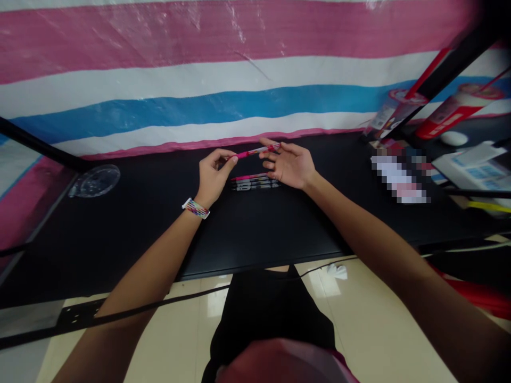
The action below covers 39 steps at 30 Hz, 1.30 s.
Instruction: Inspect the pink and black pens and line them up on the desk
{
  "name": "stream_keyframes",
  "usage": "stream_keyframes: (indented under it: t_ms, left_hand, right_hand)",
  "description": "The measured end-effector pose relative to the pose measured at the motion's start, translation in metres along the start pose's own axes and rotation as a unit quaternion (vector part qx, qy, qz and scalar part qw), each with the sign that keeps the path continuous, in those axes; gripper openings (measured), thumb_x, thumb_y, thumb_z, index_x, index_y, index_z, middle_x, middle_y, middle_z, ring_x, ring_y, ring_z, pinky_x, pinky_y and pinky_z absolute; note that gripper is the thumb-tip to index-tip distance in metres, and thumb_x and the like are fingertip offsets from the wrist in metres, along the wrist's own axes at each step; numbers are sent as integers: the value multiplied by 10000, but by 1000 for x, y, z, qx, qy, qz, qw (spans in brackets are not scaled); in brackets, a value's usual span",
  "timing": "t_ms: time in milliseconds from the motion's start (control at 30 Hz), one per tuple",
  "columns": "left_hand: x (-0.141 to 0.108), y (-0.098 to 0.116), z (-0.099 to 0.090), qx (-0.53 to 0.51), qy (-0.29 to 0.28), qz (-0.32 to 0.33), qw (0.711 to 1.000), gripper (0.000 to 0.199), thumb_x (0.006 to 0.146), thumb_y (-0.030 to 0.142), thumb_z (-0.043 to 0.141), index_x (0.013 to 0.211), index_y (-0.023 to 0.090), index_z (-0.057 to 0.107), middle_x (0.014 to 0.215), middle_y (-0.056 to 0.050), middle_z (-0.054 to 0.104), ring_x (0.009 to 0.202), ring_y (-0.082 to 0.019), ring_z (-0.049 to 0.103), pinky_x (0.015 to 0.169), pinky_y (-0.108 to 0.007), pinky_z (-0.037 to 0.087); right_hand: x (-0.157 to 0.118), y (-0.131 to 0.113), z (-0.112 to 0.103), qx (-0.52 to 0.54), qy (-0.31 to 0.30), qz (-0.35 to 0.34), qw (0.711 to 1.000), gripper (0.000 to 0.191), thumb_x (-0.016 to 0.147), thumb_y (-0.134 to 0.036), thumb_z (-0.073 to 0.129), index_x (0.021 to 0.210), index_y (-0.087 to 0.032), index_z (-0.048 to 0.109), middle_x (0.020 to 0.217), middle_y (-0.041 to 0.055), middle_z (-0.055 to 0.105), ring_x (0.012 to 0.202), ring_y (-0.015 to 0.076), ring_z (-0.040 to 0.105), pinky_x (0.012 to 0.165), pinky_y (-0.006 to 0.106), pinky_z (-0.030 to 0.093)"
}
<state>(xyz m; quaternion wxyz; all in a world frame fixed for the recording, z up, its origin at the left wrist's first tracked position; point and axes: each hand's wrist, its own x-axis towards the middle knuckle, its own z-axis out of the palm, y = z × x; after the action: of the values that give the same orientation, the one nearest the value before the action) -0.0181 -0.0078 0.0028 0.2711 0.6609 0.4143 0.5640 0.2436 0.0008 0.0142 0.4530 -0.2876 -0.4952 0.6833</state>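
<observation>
A pink pen with a clear, patterned barrel is raised above the black table, tilted slightly up to the right. My left hand pinches its pink end between thumb and fingers; a multicoloured woven band circles that wrist. At the pen's other end is my right hand, palm turned up and fingers spread, with the barrel's tip lying against or just over the fingers. Below the raised pen several pens lie side by side on the table, one with pink on it, the others dark and clear. My right fingertips hover near their right ends.
On the black table, a clear round plastic lid lies at the left. Two drink cups with straws stand at the back right, one clear, one red. Near them are a white round object and papers. Striped sheeting hangs behind.
</observation>
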Motion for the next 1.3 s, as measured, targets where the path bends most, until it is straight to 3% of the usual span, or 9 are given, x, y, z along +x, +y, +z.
stream_keyframes:
  t_ms: [133,467,600,833,1100,1200,1300]
  left_hand:
    - [0,0,0,0,-2,1,1000,319,968,540,863,997,227,810,995,-67,829,922,-204,757,898,-353,599]
    - [-1,-5,2,-9,-3,15,1000,365,952,577,878,1014,221,826,1004,-62,840,932,-199,764,868,-332,588]
    - [0,-4,1,-1,-2,20,1000,352,958,572,874,1019,229,824,1003,-61,839,932,-201,765,865,-339,595]
    - [-1,-3,1,2,-5,16,1000,333,968,548,869,1021,222,820,1011,-63,838,940,-198,766,873,-338,598]
    - [-1,-6,1,8,-16,14,1000,346,969,560,859,1029,222,819,1021,-64,841,929,-199,763,859,-339,590]
    - [0,-5,0,11,-12,16,1000,330,969,541,859,1023,218,814,1002,-62,835,930,-203,764,870,-343,596]
    - [1,-7,-1,16,-8,14,1000,290,971,497,850,1028,216,804,1023,-68,837,963,-213,772,892,-350,606]
  right_hand:
    - [-1,-1,2,-2,14,-9,1000,529,942,-632,727,1309,-251,752,1084,84,809,828,213,702,671,333,605]
    - [0,-1,5,135,-17,42,990,424,1065,-474,538,1418,-281,672,1049,55,786,869,210,715,695,298,636]
    - [-2,-3,6,101,-5,36,994,464,1058,-482,544,1460,-292,676,1085,65,792,912,218,723,730,313,633]
    - [-4,-6,9,-14,17,22,1000,608,1037,-663,532,1503,-296,668,1129,89,784,974,254,724,785,362,631]
    - [-1,2,6,-12,19,-28,999,527,1025,-655,550,1334,-269,732,1077,91,792,822,223,671,732,370,621]
    - [2,3,5,-2,15,-23,1000,599,996,-731,547,1304,-258,745,1126,101,800,811,216,672,695,355,608]
    - [5,6,3,-78,71,-47,993,556,934,-710,665,1199,-237,788,1068,97,810,727,193,637,625,331,557]
